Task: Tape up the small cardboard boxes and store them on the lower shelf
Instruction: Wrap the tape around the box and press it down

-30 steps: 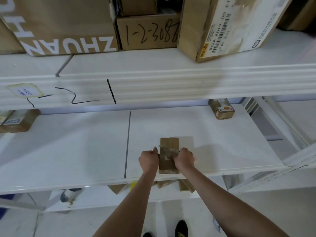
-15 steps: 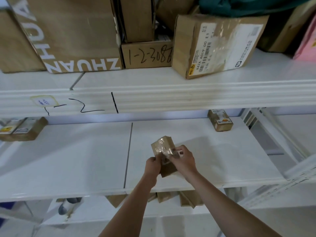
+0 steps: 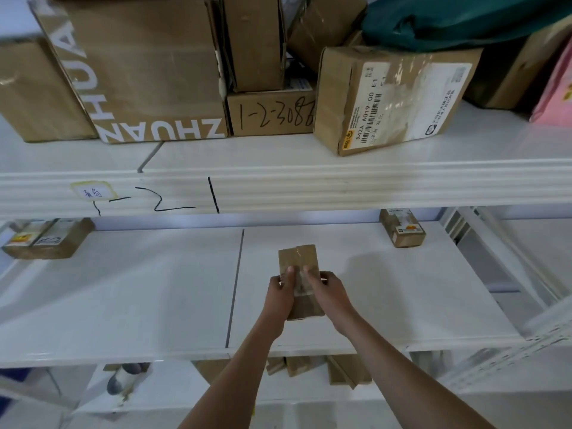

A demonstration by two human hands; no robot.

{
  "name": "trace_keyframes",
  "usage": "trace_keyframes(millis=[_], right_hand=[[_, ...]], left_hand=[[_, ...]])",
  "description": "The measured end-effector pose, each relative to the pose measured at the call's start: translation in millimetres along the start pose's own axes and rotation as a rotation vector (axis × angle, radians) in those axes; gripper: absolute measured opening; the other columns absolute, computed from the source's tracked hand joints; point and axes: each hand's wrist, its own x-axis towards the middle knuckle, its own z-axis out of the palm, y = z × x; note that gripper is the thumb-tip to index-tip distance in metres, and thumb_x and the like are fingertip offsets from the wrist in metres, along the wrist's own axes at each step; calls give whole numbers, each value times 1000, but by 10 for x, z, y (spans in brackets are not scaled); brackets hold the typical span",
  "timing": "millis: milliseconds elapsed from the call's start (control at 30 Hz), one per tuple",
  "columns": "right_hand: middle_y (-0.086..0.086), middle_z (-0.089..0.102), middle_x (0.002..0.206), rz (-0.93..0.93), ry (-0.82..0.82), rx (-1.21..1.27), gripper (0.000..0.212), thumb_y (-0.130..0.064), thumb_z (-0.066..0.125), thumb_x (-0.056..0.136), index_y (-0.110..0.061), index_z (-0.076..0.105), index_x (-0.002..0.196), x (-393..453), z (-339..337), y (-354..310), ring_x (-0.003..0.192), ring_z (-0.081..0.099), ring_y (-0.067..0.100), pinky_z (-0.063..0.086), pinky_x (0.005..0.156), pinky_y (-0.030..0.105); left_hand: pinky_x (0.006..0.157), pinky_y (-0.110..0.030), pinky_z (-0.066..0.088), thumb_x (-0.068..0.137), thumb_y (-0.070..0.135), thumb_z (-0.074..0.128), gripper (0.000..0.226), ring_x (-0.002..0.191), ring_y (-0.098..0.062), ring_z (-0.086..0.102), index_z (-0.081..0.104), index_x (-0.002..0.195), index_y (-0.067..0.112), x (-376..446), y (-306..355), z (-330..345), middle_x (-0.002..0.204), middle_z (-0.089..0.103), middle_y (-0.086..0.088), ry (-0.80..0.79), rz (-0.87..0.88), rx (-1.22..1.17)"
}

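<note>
The box [image 3: 299, 280], tilted half a second ago, now lies squared over the shelf [image 3: 402, 305]. Left hand [image 3: 280, 294] and right hand [image 3: 328, 294] grip it, thumbs pressing tape; rubbing outward should seal it.

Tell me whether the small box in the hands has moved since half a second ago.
Yes. The small box, tilted then, now lies square with the shelf seam, held by both hands.

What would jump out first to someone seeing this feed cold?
Both hands, left hand and right hand, grip a small cardboard box over the white middle shelf, thumbs pressed on its taped top. Above, the upper shelf is crowded with big cartons, notably the ZHUAN box.
</note>
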Motion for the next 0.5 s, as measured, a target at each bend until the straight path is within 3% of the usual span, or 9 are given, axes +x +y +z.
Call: trace_keyframes(millis=[67,233,400,500], right_hand=[[1,68,115,-21,41,-25,66,-71,54,89,-17,59,126,-12,57,11,99,66,17,55,76,31],[0,68,109,-39,72,-22,59,-66,49,95,-14,59,123,-43,145,38,93,66,13,48,64,23],[-6,65,103,1,45,-5,53,-66,51,94,-19,56,119,-70,156,64,89,63,7,46,61,22],[-9,65,98,67,102,0,54,-70,53,90,-22,54,113,-92,135,52,84,61,5,41,59,21]], left_hand=[[60,-22,51,98,64,44,46,90,-12,69,54,113,22,-37,10,55,105,68,3,36,13,5],[72,-31,56,100,64,38,53,95,-17,68,54,120,17,-52,-5,114,109,67,-1,103,89,71],[89,-43,58,100,62,38,55,99,-21,68,54,123,15,-55,-65,80,115,67,-6,74,70,71],[91,-41,56,98,67,34,66,106,-23,65,51,134,14,-63,-37,53,123,63,-8,15,-1,129]])
